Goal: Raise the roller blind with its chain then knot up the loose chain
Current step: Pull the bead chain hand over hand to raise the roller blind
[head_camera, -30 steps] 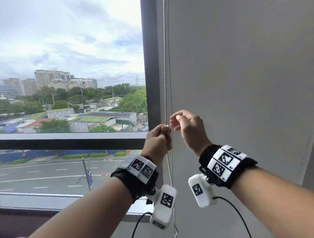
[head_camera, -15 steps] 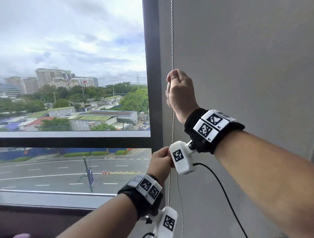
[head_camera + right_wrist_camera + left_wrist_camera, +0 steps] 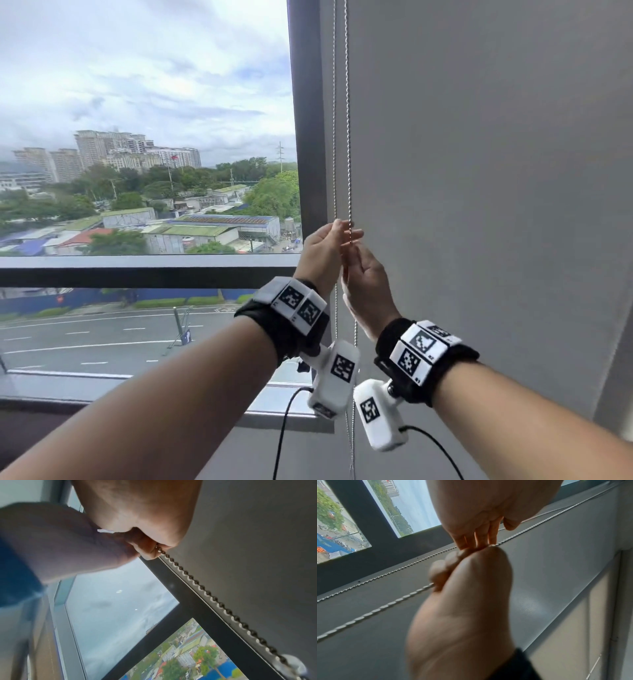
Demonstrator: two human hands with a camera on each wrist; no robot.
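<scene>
A metal bead chain (image 3: 348, 137) hangs in two strands in front of the grey roller blind (image 3: 479, 171), just right of the window post. My left hand (image 3: 334, 234) and right hand (image 3: 354, 251) meet on it at the same height, palms facing each other. In the left wrist view my left hand (image 3: 440, 573) has its fingers curled round the near strand of the chain (image 3: 368, 614). The right hand (image 3: 481, 539) touches it fingertip to fingertip. In the right wrist view my right hand (image 3: 150, 547) pinches the chain (image 3: 197, 582), which runs taut from the pinch.
A dark window post (image 3: 305, 137) stands just left of the chain. A horizontal rail (image 3: 137, 270) crosses the glass, with the sill (image 3: 281, 407) below. Black cables (image 3: 284, 428) hang from the wrist cameras. The loose chain hangs on below my wrists.
Half a second ago my right hand gripped the chain high up and the left hand was low. The right hand has since come down, the left has risen, and they now meet.
</scene>
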